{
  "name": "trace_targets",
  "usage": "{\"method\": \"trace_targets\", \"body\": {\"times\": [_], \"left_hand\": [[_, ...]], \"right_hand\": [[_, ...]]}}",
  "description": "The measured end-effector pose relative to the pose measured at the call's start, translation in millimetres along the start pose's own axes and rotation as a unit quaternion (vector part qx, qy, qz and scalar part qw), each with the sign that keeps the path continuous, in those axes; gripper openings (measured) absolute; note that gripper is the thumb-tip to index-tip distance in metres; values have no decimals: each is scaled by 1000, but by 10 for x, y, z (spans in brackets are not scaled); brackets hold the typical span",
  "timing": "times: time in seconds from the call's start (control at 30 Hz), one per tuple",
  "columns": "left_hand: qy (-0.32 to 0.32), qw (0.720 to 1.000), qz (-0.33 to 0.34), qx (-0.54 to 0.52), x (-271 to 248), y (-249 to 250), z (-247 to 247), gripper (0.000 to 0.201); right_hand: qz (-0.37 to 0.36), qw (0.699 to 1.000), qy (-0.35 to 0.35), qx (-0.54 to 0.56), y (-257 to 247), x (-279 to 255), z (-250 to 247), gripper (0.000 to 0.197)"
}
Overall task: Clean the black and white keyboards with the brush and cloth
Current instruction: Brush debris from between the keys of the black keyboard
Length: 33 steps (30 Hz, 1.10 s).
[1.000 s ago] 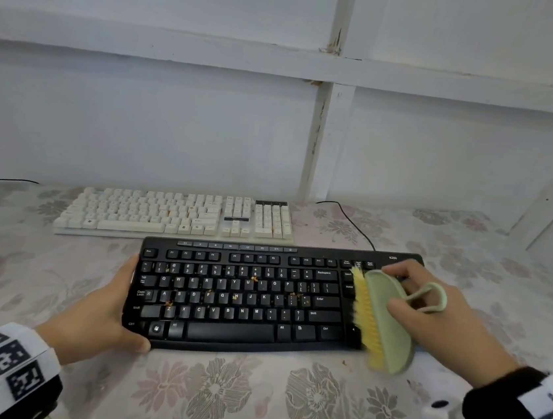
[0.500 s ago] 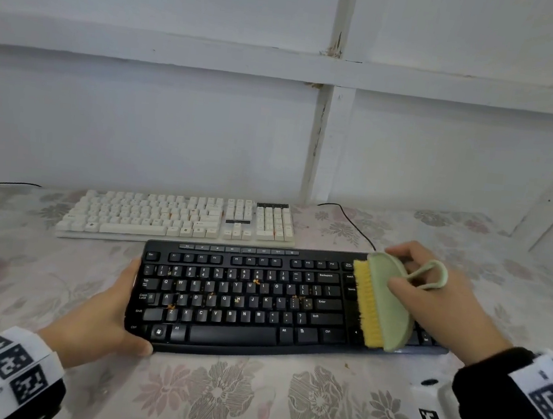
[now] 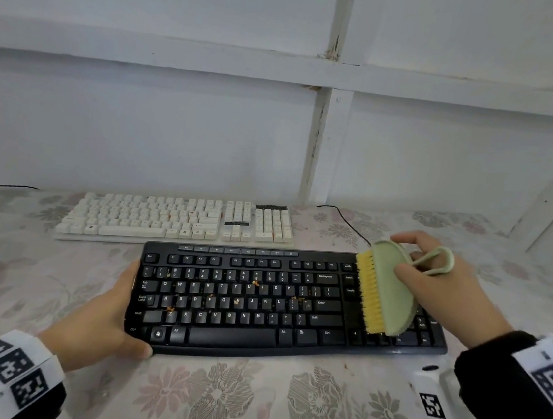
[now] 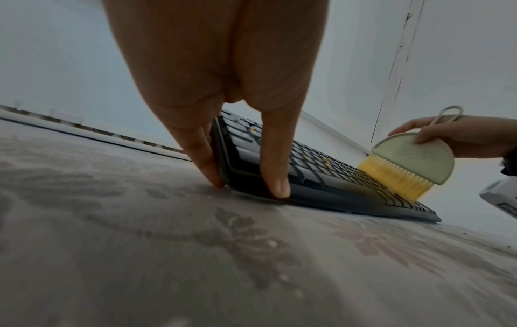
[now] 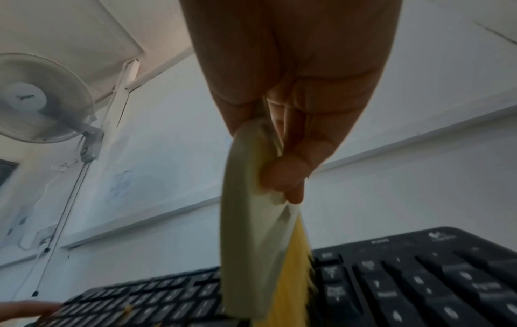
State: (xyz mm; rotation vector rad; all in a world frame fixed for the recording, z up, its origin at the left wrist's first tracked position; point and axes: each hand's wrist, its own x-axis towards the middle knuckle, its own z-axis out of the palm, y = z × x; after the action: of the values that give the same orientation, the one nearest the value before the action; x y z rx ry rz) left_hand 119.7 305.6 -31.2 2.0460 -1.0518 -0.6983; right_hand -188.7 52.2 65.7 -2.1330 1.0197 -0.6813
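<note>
Two keyboards lie on the floral tablecloth (image 3: 245,409), one behind the other. Nearer is the black keyboard (image 3: 256,310), lying flat with small orange crumbs (image 3: 170,308) scattered among its letter keys. Just beyond it, offset to the left and parallel, sits the white keyboard (image 3: 177,218), with a thin black cable (image 3: 346,219) running off along the far edge of the table toward the white panelled wall (image 3: 174,128).

Steadying the black keyboard at its left end is the left hand (image 3: 97,320): the thumb curls round the near-left corner and, in the left wrist view, the fingers (image 4: 204,154) press against the end edge while the thumb tip bears down on the frame, so the hand grasps the keyboard.

Over the right part of the black keyboard, the right hand (image 3: 441,290) grasps a pale green brush (image 3: 393,288) by its half-round back, thumb on the near face and fingers on the far one, with the brush's loop handle lying over the back of the hand. Its yellow bristles (image 3: 367,292) point left and down, and their lower tips meet the keys around the navigation cluster, left of the number pad.

At the left edge of the table a pale, blurred shape shows that I cannot identify. A wall fan (image 5: 42,99) hangs high up in the right wrist view.
</note>
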Motion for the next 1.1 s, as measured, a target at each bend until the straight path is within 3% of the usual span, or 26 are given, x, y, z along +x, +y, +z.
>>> {"method": "trace_targets", "body": {"times": [0.27,0.53,0.67,0.93,1.1], "left_hand": [[2,1000,-4,17,1,9,-3,125],[9,1000,-12,25,2,1,3,125],[9,1000,-11,25,2,2,8,125],[5,1000,-11,27,7,10,-2,125],[5,999,-15,35,2,18,-4,125]], "right_hand": [[26,994,-100,-36,157,-363,33,26],[-14,998,27,48,-85,47,-10,32],[-12,1000,-11,26,-113,101,126,30],[14,994,-108,-31,76,-284,189,23],[-21,999,-36,7,-82,-153,53,27]]}}
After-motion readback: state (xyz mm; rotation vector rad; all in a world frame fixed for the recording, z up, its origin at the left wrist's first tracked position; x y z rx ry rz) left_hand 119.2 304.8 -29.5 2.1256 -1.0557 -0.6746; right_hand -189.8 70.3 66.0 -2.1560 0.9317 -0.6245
